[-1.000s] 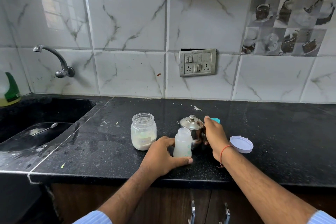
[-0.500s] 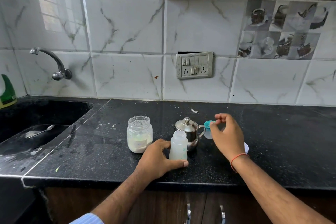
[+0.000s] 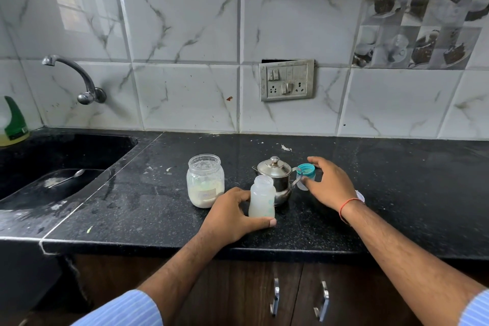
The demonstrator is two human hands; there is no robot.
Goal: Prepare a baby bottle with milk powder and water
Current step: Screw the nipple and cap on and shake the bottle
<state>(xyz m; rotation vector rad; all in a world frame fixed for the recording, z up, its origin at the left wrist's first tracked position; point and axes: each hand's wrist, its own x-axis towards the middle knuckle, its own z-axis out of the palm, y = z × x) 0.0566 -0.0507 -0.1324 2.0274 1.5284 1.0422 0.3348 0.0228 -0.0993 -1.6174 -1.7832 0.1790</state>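
Note:
A small translucent baby bottle (image 3: pixel 262 200) stands open-topped on the black counter (image 3: pixel 397 193) with whitish contents inside. My left hand (image 3: pixel 230 216) wraps its base from the left. Behind it stands a lidded steel pot (image 3: pixel 275 176). To the left is a lidless glass jar of milk powder (image 3: pixel 205 180). Right of the pot's handle, the teal bottle cap with its clear dome (image 3: pixel 304 172) sits between the thumb and forefinger of my right hand (image 3: pixel 329 184).
A white jar lid (image 3: pixel 360 194) peeks out behind my right wrist. A black sink (image 3: pixel 66 151) at left holds a spoon (image 3: pixel 67 178), with a tap (image 3: pixel 76 77) above and a green soap bottle (image 3: pixel 13 122) in the corner. A switch plate (image 3: pixel 287 79) is on the tiled wall.
My right hand left the pot's handle and moved right to close around the teal cap. My left hand stayed on the bottle.

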